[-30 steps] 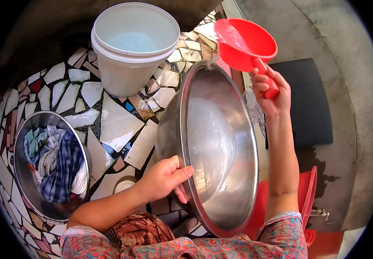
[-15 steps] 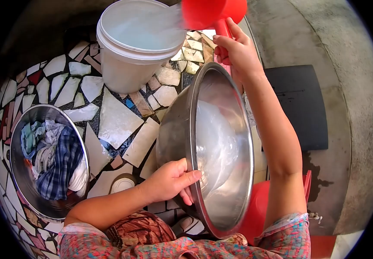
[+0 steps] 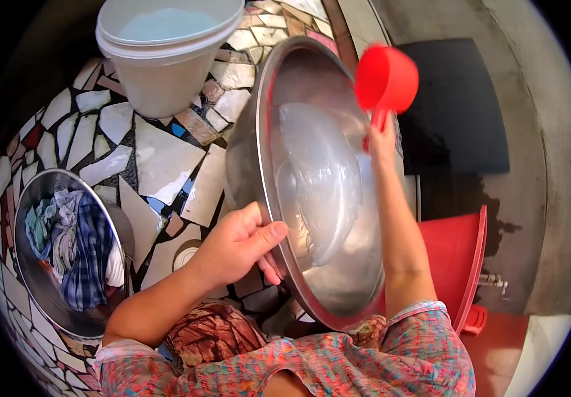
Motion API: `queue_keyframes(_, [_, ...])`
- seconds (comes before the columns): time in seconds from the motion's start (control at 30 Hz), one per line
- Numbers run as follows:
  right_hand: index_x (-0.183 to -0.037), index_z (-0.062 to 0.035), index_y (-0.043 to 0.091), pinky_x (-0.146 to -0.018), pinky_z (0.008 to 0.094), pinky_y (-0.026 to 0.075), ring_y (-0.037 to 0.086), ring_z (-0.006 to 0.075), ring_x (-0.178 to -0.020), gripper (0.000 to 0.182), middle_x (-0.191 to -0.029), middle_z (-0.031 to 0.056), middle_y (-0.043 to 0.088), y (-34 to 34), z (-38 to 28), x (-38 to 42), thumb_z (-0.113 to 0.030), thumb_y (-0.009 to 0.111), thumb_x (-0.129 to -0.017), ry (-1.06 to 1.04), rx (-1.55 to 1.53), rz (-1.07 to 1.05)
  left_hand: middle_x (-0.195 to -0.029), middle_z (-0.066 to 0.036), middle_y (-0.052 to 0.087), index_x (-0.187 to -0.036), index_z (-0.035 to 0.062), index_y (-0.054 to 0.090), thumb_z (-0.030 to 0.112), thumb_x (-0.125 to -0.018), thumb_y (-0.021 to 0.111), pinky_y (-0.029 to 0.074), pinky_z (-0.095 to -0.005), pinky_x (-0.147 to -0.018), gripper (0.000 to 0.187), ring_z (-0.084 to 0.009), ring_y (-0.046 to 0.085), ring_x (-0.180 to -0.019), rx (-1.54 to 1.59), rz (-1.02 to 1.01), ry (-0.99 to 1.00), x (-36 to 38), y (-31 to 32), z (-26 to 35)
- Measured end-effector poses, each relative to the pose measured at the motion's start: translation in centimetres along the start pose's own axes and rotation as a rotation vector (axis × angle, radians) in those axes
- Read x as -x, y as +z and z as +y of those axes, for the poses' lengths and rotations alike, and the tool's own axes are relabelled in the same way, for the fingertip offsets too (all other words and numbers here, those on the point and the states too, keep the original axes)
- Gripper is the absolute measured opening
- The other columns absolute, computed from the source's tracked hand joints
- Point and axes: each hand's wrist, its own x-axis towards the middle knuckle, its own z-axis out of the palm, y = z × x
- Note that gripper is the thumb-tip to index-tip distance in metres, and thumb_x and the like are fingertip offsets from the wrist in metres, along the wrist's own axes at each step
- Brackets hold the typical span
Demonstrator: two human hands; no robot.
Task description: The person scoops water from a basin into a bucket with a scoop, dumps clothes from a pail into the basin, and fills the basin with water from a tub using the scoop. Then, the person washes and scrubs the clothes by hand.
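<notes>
Right hand (image 3: 381,142) grips the handle of a bright red plastic dipper (image 3: 391,79), fingers wrapped around it, while the left hand (image 3: 236,241) pinches the near rim of a large, shiny stainless-steel basin (image 3: 246,152), thumb on the edge and fingers outside.

What has just changed is the dipper's place. Half a second ago it is up at the mouth of a tall white plastic bucket (image 3: 160,79), with splashing water between them; now it is away from the bucket and beside the basin's far side, near a dark rectangular mat (image 3: 457,106). The dipper is blurred, and whether it holds any water I cannot tell. For the work in hand, this seems to move the action from the bucket back to the basin.

The basin remains tilted steeply, held by the left hand, with cloudy water (image 3: 318,185) against its inner wall. Pale bluish liquid shows inside the bucket, which stands on the mosaic floor (image 3: 163,155) of broken tiles. A smaller metal basin with a blue plaid cloth (image 3: 90,245) and other fabrics lies to the left, well apart from the dipper.
</notes>
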Motion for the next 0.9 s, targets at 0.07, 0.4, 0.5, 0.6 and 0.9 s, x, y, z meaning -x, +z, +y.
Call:
queue_keyframes(0.07, [-0.113, -0.0076, 0.044, -0.034, 0.0265, 0.036, 0.046, 0.0144, -0.041, 0.038, -0.067, 0.005, 0.048, -2.6, 8.6, 2.5, -0.006, 0.051, -0.076, 0.301, -0.039, 0.121, -0.085, -0.011, 0.06, -0.101, -0.0012, 0.045, 0.025, -0.093, 0.049, 0.053, -0.0255, -0.048, 0.027, -0.0171, 0.062, -0.059, -0.001, -0.008, -0.008, 0.0, 0.0, 0.2])
queue_keyframes(0.4, [-0.138, -0.0073, 0.022, -0.046, 0.0301, 0.044, 0.053, 0.0184, -0.057, 0.065, -0.088, 0.0138, 0.054, 2.1, 24.2, 8.4, -0.014, 0.055, -0.082, 0.719, -0.115, 0.563, -0.088, -0.014, 0.06, -0.105, -0.0022, 0.043, 0.026, -0.092, 0.05, 0.053, -0.0272, -0.05, 0.031, -0.0199, 0.063, -0.061, -0.033, -0.001, -0.003, 0.0, 0.4, 0.1])
queue_keyframes(0.5, [-0.135, -0.0049, 0.026, -0.048, 0.0291, 0.046, 0.054, 0.0189, -0.059, 0.059, -0.084, 0.0145, 0.054, 5.6, 23.0, 4.7, -0.014, 0.054, -0.084, 0.666, -0.412, 0.461, -0.089, -0.015, 0.061, -0.107, -0.0025, 0.042, 0.026, -0.092, 0.05, 0.054, -0.0277, -0.051, 0.033, -0.0202, 0.063, -0.062, -0.018, -0.024, -0.009, -0.1, 0.2, 0.2])
queue_keyframes(0.6, [-0.115, -0.004, 0.042, -0.049, 0.0259, 0.045, 0.052, 0.0155, -0.06, 0.033, -0.078, 0.0099, 0.051, 5.6, 24.7, 1.2, -0.011, 0.052, -0.085, 0.692, -0.966, 0.306, -0.091, -0.015, 0.061, -0.107, -0.0026, 0.042, 0.026, -0.093, 0.049, 0.054, -0.0281, -0.051, 0.033, -0.0206, 0.063, -0.062, -0.003, 0.003, -0.008, 0.0, -0.2, 0.3])
queue_keyframes(0.9, [-0.094, 0.0035, 0.043, -0.05, 0.0228, 0.043, 0.048, 0.0116, -0.059, 0.02, -0.075, 0.0061, 0.045, -0.2, 13.4, 1.9, -0.01, 0.054, -0.084, 0.758, -1.866, -0.231, -0.088, -0.014, 0.059, -0.105, -0.0022, 0.043, 0.027, -0.094, 0.047, 0.054, -0.0287, -0.05, 0.031, -0.0198, 0.063, -0.063, 0.002, 0.004, 0.042, -0.3, -0.3, -0.1])
